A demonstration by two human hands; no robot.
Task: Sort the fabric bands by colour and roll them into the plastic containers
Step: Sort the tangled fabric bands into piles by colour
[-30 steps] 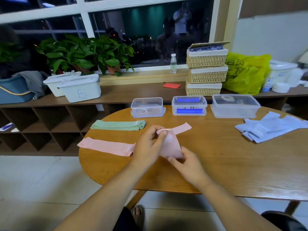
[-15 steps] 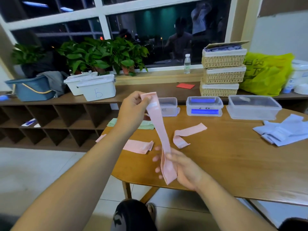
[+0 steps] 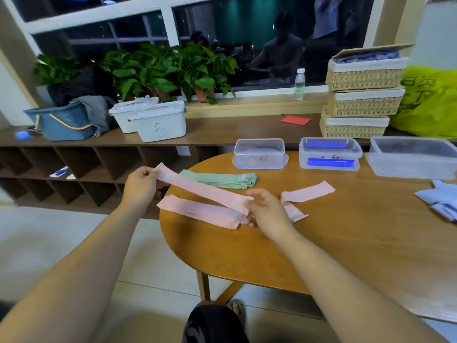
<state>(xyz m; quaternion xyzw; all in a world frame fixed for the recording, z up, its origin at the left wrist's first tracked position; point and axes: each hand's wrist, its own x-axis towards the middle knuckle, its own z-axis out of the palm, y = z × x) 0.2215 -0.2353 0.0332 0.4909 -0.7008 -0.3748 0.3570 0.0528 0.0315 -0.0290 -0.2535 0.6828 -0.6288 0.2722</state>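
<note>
A pink fabric band (image 3: 202,190) is stretched flat between my hands, just above the round wooden table (image 3: 346,243). My left hand (image 3: 141,185) pinches its far-left end past the table edge. My right hand (image 3: 265,210) pinches its right end. Under it lies a second pink band (image 3: 195,211), and a third pink band (image 3: 306,193) lies bent to the right. Folded green bands (image 3: 220,179) sit behind. Pale blue bands (image 3: 442,201) lie at the right edge. Three clear plastic containers stand at the back: a small one (image 3: 259,154), one with blue content (image 3: 330,154), a large one (image 3: 411,157).
A low wooden shelf (image 3: 222,129) behind the table carries white bins (image 3: 158,122), a blue basket (image 3: 64,122), stacked wicker baskets (image 3: 363,92), a yellow bag (image 3: 430,102) and potted plants (image 3: 168,70). Tiled floor lies left of the table.
The pink band hung upright from my raised left hand; now both hands have lowered and pulled it out flat, left to right, over the other pink band.
</note>
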